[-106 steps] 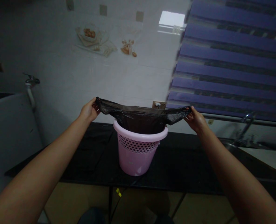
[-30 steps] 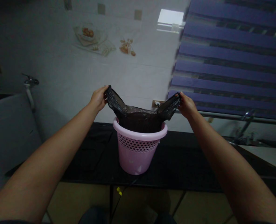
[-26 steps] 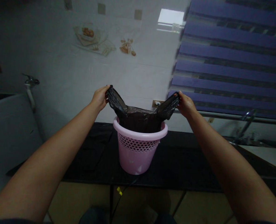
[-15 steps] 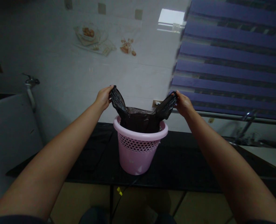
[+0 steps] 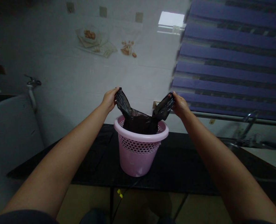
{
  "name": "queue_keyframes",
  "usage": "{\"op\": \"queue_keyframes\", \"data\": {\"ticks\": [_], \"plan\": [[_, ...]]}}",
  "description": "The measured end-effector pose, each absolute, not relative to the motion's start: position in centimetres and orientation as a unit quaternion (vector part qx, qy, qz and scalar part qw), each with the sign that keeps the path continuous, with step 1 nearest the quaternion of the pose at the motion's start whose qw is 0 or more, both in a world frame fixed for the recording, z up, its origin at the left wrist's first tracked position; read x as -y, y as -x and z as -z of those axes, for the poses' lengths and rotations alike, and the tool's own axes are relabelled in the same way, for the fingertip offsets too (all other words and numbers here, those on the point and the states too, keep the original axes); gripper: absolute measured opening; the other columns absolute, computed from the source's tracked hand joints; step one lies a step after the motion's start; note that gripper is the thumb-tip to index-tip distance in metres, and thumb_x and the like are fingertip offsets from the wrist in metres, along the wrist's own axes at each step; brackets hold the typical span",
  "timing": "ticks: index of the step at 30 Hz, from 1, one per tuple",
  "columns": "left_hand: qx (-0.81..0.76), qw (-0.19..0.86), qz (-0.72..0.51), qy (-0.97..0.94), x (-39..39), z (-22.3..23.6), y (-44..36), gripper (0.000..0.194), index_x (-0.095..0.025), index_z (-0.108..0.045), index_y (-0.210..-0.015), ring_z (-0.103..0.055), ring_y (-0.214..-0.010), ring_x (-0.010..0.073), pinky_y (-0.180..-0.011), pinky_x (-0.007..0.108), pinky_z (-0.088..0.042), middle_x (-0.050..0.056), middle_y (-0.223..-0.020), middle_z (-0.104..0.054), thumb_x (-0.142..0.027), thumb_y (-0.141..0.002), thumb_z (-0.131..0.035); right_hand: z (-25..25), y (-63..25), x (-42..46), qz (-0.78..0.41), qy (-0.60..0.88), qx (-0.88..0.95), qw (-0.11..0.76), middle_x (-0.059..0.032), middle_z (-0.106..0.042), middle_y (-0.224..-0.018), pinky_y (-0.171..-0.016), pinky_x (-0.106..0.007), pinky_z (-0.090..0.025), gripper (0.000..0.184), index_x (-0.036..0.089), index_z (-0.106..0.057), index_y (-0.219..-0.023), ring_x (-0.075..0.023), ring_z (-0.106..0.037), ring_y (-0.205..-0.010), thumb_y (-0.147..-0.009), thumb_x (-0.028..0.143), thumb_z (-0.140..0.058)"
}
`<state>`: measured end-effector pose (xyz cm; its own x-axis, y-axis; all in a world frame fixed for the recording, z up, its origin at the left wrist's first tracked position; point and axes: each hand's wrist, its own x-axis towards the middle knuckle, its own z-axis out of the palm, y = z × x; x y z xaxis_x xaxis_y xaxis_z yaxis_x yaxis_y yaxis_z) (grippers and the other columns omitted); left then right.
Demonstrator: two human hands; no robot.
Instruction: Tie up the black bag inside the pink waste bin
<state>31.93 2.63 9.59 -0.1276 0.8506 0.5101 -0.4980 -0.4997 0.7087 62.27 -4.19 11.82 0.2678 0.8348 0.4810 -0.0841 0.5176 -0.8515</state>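
Note:
A pink plastic basket [image 5: 138, 158] with a perforated band under its rim stands upright on the black counter. The lower part of a black plastic bag [image 5: 140, 123] hangs inside it, and its two handles stretch up above the rim. My left hand [image 5: 110, 99] is closed on the left handle, pinching its top. On the other side, my right hand [image 5: 179, 104] grips the right handle the same way. Both hands are above the basket's rim, out to either side, and do not touch it. The bottom of the bag is hidden inside the basket.
The black counter [image 5: 180, 165] runs along a tiled wall with a wall tap [image 5: 32, 82] at left. A sink faucet [image 5: 248, 123] stands at right below purple striped blinds [image 5: 231, 62]. A cable with a yellow tag [image 5: 119, 193] hangs over the front edge.
My hands have come a little closer together, the left one moving right, with the bag handles in them. The bag sits slightly lower in the basket.

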Motion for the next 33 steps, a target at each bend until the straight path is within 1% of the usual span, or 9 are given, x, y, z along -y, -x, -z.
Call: {"op": "queue_keyframes", "data": {"ticks": [5,8,14,21,26,30,33], "plan": [[-0.182,0.47,-0.725,-0.469,-2.8,-9.4,-32.6,0.027,-0.018,-0.057,-0.069,-0.056,-0.064,0.0157,-0.061,0.026,-0.043,0.001,-0.067,-0.055,-0.036,-0.064,-0.077,-11.7,-61.9,4.2,-0.319,0.372,0.519,0.7,0.0006,-0.058,-0.068,-0.049,-0.02,-0.04,0.035,0.02,-0.056,-0.075,-0.0088,-0.05,-0.055,-0.071,0.051,-0.071],[-0.179,0.475,-0.723,-0.468,-2.8,-9.4,-33.0,0.026,-0.018,-0.058,-0.068,-0.056,-0.064,0.0158,-0.061,0.026,-0.043,0.001,-0.067,-0.055,-0.035,-0.064,-0.077,-11.6,-61.8,4.1,-0.313,0.375,0.527,0.696,0.0004,-0.058,-0.068,-0.049,-0.021,-0.039,0.036,0.02,-0.056,-0.075,-0.0091,-0.051,-0.055,-0.072,0.052,-0.07],[-0.17,0.479,-0.727,-0.461,-2.7,-9.4,-33.8,0.022,-0.016,-0.059,-0.065,-0.052,-0.06,0.0137,-0.059,0.024,-0.041,0.001,-0.065,-0.055,-0.031,-0.066,-0.075,-11.3,-61.6,3.7,-0.329,0.365,0.511,0.705,0.0014,-0.057,-0.067,-0.046,-0.02,-0.038,0.038,0.019,-0.057,-0.075,-0.0084,-0.049,-0.055,-0.066,0.052,-0.074],[-0.16,0.491,-0.725,-0.455,-2.3,-9.4,-34.5,0.025,-0.015,-0.06,-0.064,-0.051,-0.058,0.012,-0.06,0.025,-0.04,0.0,-0.064,-0.056,-0.032,-0.066,-0.078,-10.9,-61.3,3.4,-0.347,0.357,0.488,0.717,0.0033,-0.054,-0.065,-0.048,-0.019,-0.037,0.045,0.019,-0.054,-0.074,-0.0072,-0.047,-0.055,-0.056,0.052,-0.078],[-0.173,0.503,-0.72,-0.446,-2.0,-9.3,-34.9,0.025,-0.015,-0.059,-0.063,-0.051,-0.055,0.0109,-0.058,0.023,-0.039,0.001,-0.062,-0.056,-0.031,-0.07,-0.075,-10.5,-61.2,3.1,-0.334,0.369,0.487,0.718,0.0029,-0.053,-0.067,-0.05,-0.02,-0.036,0.049,0.019,-0.053,-0.076,-0.0081,-0.048,-0.058,-0.054,0.055,-0.077],[-0.169,0.512,-0.716,-0.444,-2.0,-9.0,-35.1,0.022,-0.014,-0.06,-0.065,-0.051,-0.054,0.0099,-0.055,0.022,-0.04,0.0,-0.061,-0.057,-0.029,-0.073,-0.072,-10.2,-61.1,3.1,-0.332,0.37,0.489,0.717,0.0001,-0.057,-0.072,-0.055,-0.022,-0.038,0.049,0.019,-0.054,-0.078,-0.0107,-0.051,-0.065,-0.055,0.057,-0.076],[-0.17,0.514,-0.715,-0.442,-2.1,-8.6,-35.1,0.022,-0.014,-0.06,-0.066,-0.051,-0.053,0.0093,-0.054,0.021,-0.041,0.0,-0.061,-0.057,-0.03,-0.074,-0.071,-9.9,-61.2,3.0,-0.339,0.364,0.486,0.718,0.0003,-0.058,-0.076,-0.058,-0.022,-0.039,0.049,0.02,-0.056,-0.08,-0.0114,-0.052,-0.069,-0.054,0.057,-0.076]]}}
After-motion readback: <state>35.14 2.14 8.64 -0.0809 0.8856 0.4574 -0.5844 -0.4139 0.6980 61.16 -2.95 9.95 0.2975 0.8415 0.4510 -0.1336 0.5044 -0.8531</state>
